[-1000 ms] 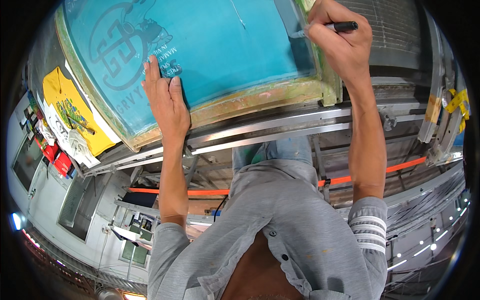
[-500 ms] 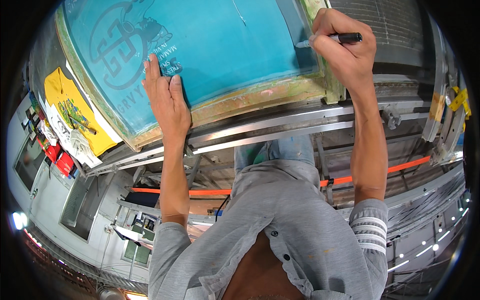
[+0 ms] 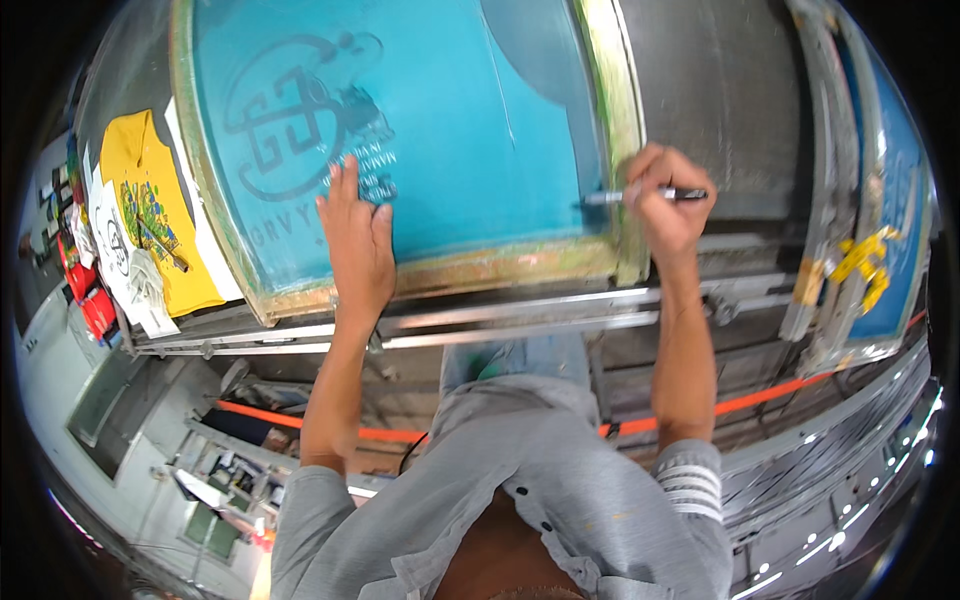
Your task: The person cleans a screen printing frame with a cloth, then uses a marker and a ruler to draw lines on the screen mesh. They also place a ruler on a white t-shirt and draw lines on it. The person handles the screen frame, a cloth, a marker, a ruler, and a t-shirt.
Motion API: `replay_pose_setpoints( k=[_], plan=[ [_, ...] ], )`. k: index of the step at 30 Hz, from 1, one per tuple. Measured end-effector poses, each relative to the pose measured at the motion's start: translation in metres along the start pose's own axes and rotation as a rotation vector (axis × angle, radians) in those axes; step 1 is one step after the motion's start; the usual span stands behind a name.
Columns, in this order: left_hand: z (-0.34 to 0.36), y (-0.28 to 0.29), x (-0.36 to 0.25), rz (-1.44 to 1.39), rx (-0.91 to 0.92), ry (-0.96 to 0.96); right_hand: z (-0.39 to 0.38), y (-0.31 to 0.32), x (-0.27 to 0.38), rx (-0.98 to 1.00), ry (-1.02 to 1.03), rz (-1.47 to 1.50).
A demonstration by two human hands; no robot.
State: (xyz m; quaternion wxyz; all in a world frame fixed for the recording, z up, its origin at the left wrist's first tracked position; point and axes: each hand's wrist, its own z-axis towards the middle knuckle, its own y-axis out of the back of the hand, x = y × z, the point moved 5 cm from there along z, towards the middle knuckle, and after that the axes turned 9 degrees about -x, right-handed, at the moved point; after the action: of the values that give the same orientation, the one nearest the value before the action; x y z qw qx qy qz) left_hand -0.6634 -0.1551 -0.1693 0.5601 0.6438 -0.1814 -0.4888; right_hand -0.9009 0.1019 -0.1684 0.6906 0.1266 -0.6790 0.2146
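A turquoise screen-printing screen (image 3: 450,120) with a green-stained frame (image 3: 625,90) fills the upper middle, marked with a grey circular design and small white lettering at its left. My left hand (image 3: 355,245) rests on the screen at the lower part of that design, fingers stretched out. My right hand (image 3: 668,200) grips a black-and-silver marker (image 3: 690,195) at the screen's right side. Its tip lies at the dark grey band (image 3: 585,150) just inside the frame, toward the near end.
Left of the screen lie a yellow printed shirt (image 3: 190,250) and white cloth (image 3: 145,300), with red items (image 3: 95,310) beyond. At right are a dark board (image 3: 730,120), metal bars and a blue screen (image 3: 890,230) with yellow tape (image 3: 860,270). A metal rail (image 3: 500,322) runs along the front.
The view has shifted, so the screen appears lower. My right hand with the marker has moved nearer the screen's front edge along the dark band. My left hand stays on the screen.
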Motion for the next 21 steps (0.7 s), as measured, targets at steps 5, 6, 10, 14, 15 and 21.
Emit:
replay_pose_setpoints(
  k=[5, 6, 10, 14, 15, 21],
  plan=[
    [0.006, 0.010, 0.001, -0.016, 0.043, 0.022, 0.005, 0.003, -0.004, -0.074, -0.127, 0.329],
    [0.005, 0.013, 0.000, -0.018, 0.061, 0.034, 0.007, 0.005, -0.006, -0.088, -0.162, 0.366],
    [0.007, 0.016, 0.000, -0.093, 0.049, 0.051, 0.012, 0.006, -0.004, -0.151, -0.315, 0.484],
    [0.005, 0.020, -0.001, -0.116, 0.097, 0.097, 0.026, 0.009, 0.000, -0.182, -0.388, 0.441],
    [0.008, 0.020, 0.001, -0.124, 0.106, 0.106, 0.036, 0.010, -0.003, -0.149, -0.368, 0.468],
    [0.014, 0.023, 0.004, -0.177, 0.151, 0.149, 0.104, -0.037, 0.004, -0.269, -0.358, 0.414]
  ],
)
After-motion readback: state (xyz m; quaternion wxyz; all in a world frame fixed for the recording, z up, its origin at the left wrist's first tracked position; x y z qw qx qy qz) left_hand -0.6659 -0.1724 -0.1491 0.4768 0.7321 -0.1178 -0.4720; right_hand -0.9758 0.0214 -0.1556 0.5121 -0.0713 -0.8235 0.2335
